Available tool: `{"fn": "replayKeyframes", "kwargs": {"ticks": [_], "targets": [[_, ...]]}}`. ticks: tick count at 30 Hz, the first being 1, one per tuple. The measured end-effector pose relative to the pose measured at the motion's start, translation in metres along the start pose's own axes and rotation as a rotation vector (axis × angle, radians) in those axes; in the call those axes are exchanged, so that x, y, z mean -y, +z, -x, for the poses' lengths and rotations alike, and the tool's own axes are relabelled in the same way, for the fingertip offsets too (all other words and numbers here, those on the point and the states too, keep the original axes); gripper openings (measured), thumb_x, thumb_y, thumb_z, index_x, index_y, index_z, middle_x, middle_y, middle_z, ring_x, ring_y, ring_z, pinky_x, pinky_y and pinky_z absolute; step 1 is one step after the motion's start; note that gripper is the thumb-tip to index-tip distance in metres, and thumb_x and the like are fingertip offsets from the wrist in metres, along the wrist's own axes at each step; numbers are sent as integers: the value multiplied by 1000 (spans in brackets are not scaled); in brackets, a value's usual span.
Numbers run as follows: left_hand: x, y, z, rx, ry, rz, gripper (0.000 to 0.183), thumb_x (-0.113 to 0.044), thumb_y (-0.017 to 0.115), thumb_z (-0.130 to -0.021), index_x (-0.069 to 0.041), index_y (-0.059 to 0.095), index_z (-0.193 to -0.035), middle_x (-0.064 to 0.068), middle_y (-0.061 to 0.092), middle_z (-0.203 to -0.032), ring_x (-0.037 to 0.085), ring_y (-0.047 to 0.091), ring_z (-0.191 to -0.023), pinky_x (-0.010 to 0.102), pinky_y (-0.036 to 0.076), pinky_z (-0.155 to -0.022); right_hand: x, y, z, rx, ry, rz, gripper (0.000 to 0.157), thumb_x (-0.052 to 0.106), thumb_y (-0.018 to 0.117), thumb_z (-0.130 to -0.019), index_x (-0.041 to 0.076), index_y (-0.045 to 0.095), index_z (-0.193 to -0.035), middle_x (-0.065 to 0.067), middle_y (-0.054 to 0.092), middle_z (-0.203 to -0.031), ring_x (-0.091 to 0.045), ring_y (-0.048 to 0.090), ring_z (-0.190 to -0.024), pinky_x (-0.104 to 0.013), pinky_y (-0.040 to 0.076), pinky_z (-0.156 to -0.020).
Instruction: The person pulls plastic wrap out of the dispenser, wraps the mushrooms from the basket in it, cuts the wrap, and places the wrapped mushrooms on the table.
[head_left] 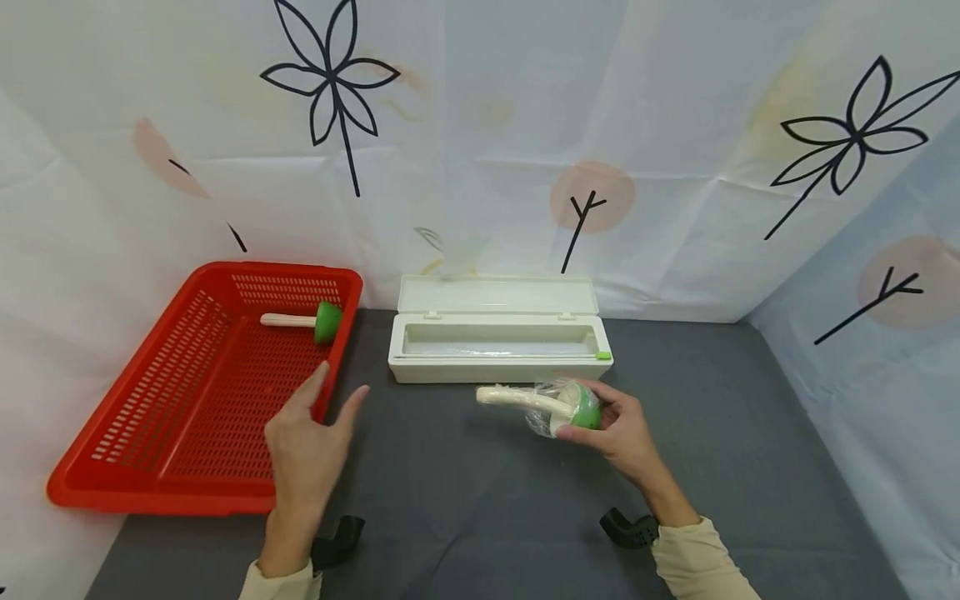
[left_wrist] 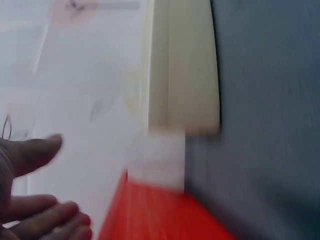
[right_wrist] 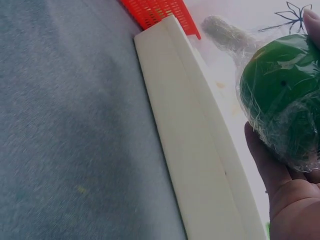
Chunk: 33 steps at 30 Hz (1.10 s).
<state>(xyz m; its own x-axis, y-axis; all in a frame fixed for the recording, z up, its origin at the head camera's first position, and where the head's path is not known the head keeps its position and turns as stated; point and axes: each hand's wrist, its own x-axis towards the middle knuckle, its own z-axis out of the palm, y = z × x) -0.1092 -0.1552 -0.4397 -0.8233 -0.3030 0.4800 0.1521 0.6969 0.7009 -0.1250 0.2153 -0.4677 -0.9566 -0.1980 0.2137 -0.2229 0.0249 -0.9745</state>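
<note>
My right hand point(head_left: 618, 425) holds, by its green head, a mushroom-shaped thing point(head_left: 528, 400) with a white stem, wrapped in clear cling film. The stem points left, above the grey table. In the right wrist view, crinkled film covers the rounded green head point(right_wrist: 280, 95), with fingers beneath it. My left hand point(head_left: 303, 450) holds nothing, its thumb and fingers spread apart beside the right wall of the red basket point(head_left: 225, 497). Inside that basket, near the back, lies another green-headed, white-stemmed thing point(head_left: 292, 320).
A white cling film dispenser point(head_left: 498, 371) stands at the back centre with its lid point(head_left: 498, 294) raised and a green slider point(head_left: 603, 356) at its right end. Behind it hangs a patterned white cloth point(head_left: 480, 167). Grey cloth point(head_left: 450, 517) covers the table.
</note>
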Motion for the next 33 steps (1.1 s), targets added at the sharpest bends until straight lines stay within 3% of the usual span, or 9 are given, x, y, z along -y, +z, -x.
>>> {"fn": "replayKeyframes", "kwargs": {"ticks": [2,3,5,10,18,22,30,33], "targets": [[8,-11,3,-13,-66,-101,58,-19,89,-81,4,67,-129,21,71,-79,28,58,-54,35,52,-54,-1,-2,2,-12,-4,6,64,-17,82,-72,-17,56,-131,-16,63,-117,-12,66,-98,-25,58,-75],[11,-16,4,-3,-96,-139,56,-20,88,-81,4,68,-128,19,67,-67,24,46,-44,33,42,-46,-2,-3,3,-20,-3,5,64,-17,82,-72,-16,56,-131,-15,63,-117,-12,65,-97,-25,58,-75],[16,-20,6,34,-141,-187,51,-21,87,-82,3,71,-123,19,61,-58,15,27,-41,31,26,-41,-3,-4,5,-40,1,7,64,-18,82,-71,-16,56,-130,-13,63,-116,-12,65,-97,-24,58,-75],[21,-21,5,60,-168,-183,38,-16,86,-83,3,75,-114,27,72,-89,18,42,-43,32,32,-44,-6,-4,8,-67,11,-9,66,-19,81,-71,-18,54,-131,-8,63,-118,-10,65,-98,-24,57,-76],[23,-21,6,42,-168,-186,36,-15,86,-82,2,75,-112,26,72,-88,23,46,-44,36,33,-50,-5,-17,19,-152,16,-36,66,-23,78,-72,-18,52,-133,-9,63,-123,-11,65,-100,-23,57,-76],[24,-21,6,36,-165,-178,35,-15,87,-82,2,76,-111,26,72,-91,29,50,-47,39,35,-51,-5,-40,25,-210,35,-56,62,-25,74,-74,-15,54,-132,-5,65,-123,-11,65,-103,-22,56,-79],[23,-20,5,43,-175,-177,36,-15,87,-81,2,76,-111,26,72,-90,26,47,-45,36,33,-48,-9,-101,47,-307,-19,-168,56,-31,62,-81,-1,63,-128,-6,66,-119,-11,67,-102,-21,56,-80],[23,-21,5,47,-184,-182,36,-16,87,-82,1,76,-112,26,72,-90,25,45,-45,35,32,-47,-14,-125,54,-377,-1,-183,52,-29,61,-84,1,65,-126,-5,68,-116,-10,67,-99,-20,56,-78]]}}
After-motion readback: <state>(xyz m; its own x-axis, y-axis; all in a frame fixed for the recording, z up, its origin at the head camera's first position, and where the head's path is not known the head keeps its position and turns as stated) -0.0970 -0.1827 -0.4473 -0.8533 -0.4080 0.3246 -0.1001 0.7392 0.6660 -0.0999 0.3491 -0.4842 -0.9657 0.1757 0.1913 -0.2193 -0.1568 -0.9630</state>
